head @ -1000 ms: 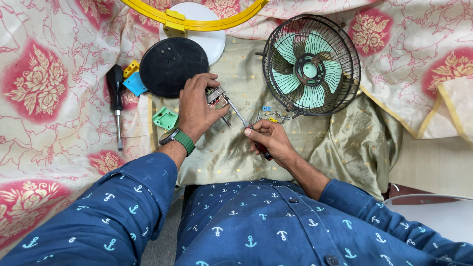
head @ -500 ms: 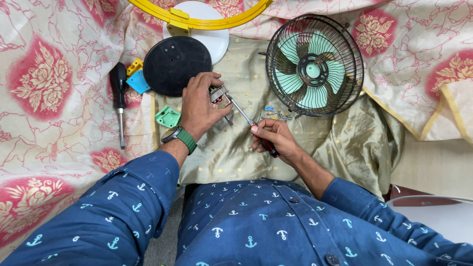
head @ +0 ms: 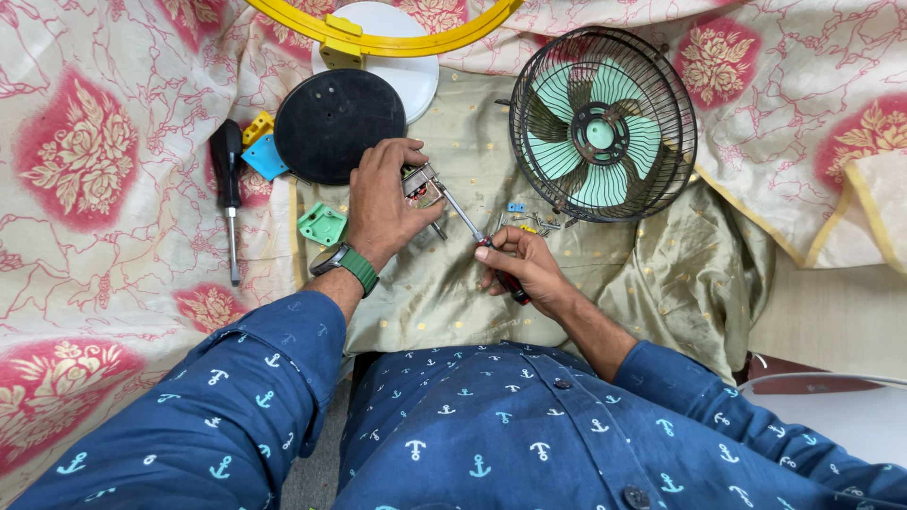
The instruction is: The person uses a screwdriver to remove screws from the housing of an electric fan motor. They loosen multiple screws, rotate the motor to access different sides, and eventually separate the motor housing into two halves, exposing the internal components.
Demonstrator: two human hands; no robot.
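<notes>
Left hand (head: 378,212) clamps small motor (head: 419,184) steady; right hand (head: 524,269), at four o'clock, fingers closed round screwdriver (head: 465,219), tip seated on it.

Both hands work: left (head: 381,206) grips motor (head: 419,185), right (head: 522,266) drives screwdriver (head: 463,216).

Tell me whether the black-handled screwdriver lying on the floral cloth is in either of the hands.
No: the black-handled screwdriver lies alone on the cloth, while the right hand works a different screwdriver against the part gripped by the left hand.
</notes>
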